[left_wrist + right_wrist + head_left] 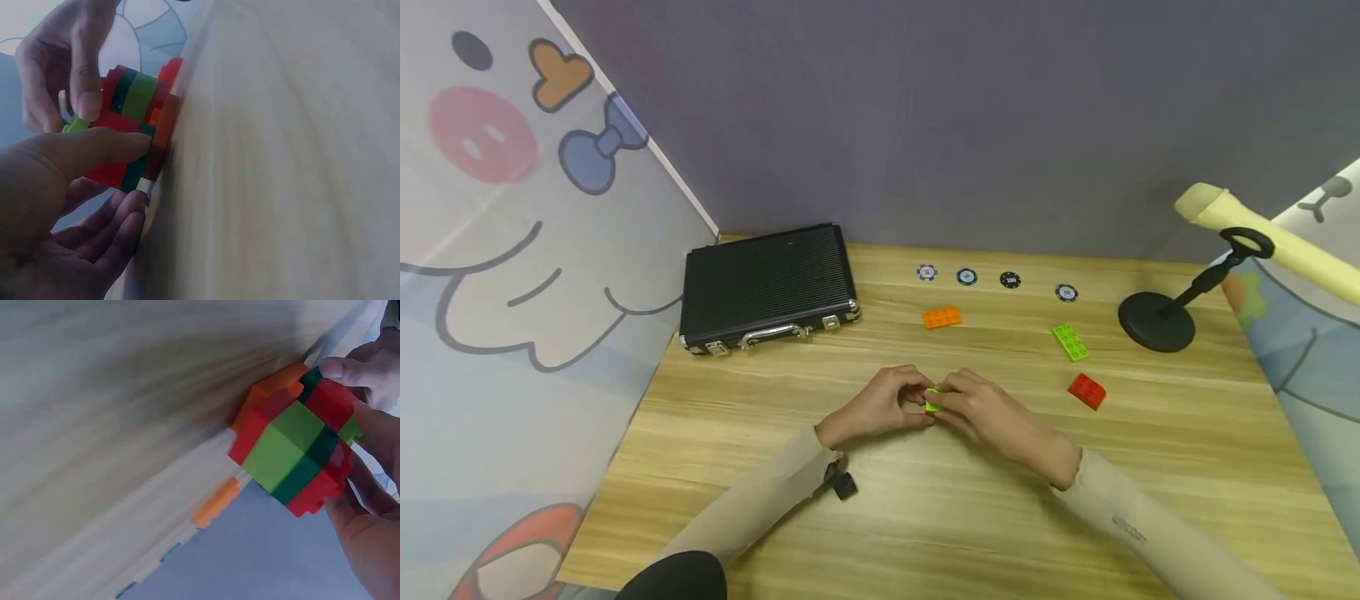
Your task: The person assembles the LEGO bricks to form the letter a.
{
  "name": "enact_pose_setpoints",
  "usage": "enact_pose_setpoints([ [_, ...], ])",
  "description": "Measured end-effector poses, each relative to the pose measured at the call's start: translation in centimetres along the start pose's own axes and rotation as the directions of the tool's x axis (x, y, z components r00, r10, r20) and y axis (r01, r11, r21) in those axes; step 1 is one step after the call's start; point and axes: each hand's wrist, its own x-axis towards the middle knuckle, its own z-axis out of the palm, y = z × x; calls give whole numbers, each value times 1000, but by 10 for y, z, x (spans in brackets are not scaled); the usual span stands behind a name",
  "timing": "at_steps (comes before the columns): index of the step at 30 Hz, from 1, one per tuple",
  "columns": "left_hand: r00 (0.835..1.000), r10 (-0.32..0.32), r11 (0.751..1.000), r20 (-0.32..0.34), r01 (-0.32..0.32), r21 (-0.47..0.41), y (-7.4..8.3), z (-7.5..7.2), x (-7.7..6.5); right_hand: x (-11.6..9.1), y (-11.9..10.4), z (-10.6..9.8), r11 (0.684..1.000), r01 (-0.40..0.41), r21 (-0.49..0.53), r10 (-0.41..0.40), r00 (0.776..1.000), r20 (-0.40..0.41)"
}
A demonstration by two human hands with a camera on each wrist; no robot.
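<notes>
A block of stacked toy bricks [281, 447] in red, light green and dark green stands on an orange brick [269, 390] at the tabletop. From the left, my left hand [883, 406] holds the block, its thumb across a dark green brick [134, 169] and other fingers curled below. On the opposite side is my right hand [988, 415], pinching a light green brick [76, 125] on top of the block. Its lower fingers lie close to a red brick at the edge in the right wrist view. In the head view the hands hide most of the block.
Loose bricks lie beyond the hands: orange [942, 317], light green [1070, 342] and red [1087, 391]. Several poker chips [967, 277] line the back. A black case [767, 287] sits back left; a stand [1157, 321] carries a yellow microphone [1262, 225] at right.
</notes>
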Motion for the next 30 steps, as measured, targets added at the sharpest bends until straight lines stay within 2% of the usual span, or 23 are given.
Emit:
enact_pose_setpoints([
  [6,999,29,1000,16,-29,-3,3,0,1,-8,3,2,1000,-5,25,6,999,-34],
  [14,1000,-5,1000,24,6,-20,2,2,-3,-9,3,7,996,2,94,6,997,-77],
  [17,1000,-12,1000,21,12,-23,1,2,-4,-10,0,9,995,-33,98,40,997,-68],
  [23,1000,-10,1000,27,11,-22,0,0,-4,-16,-5,4,990,-113,86,113,994,6],
  [27,999,-30,999,28,30,-34,2,-1,-2,-21,11,-9,982,-165,90,168,985,-29],
  [30,999,-38,998,17,39,-43,1,-2,-1,-28,41,-22,969,-243,39,246,967,-74],
])
